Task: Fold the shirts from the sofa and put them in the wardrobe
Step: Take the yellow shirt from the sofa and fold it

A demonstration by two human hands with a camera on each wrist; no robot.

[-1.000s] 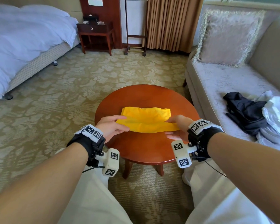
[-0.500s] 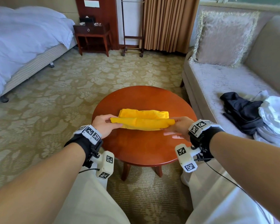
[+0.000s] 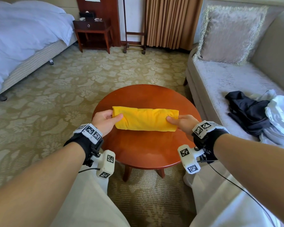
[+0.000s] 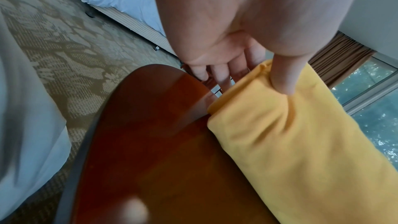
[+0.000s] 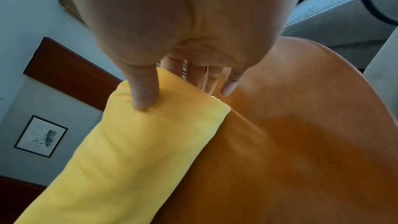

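**Yellow shirt, folded to a long bundle, held at both ends over the round surface**

A person holds a folded yellow shirt by its two short ends above the middle of a round wooden surface. The left hand has the left end in a pinch grip, thumb pressed into the top of the cloth and fingers underneath, as the left wrist view shows; the right hand holds the right end the same way. The bundle's long axis runs left to right, roughly parallel to the near edge of the surface, one end toward the bed and the other toward the sofa. Whether its underside touches the wood or hangs just clear cannot be told.

The risk from here is the fold coming undone. Only the ends are held, so the soft middle may sag, and layers could slip out from under the thumbs if either grip loosens or the hands drift apart. The carry to the wardrobe, which is not in view, would probably be steadier with a hand under the middle.

A dark garment and a white garment lie crumpled on the sofa seat near its front edge, not yet folded.
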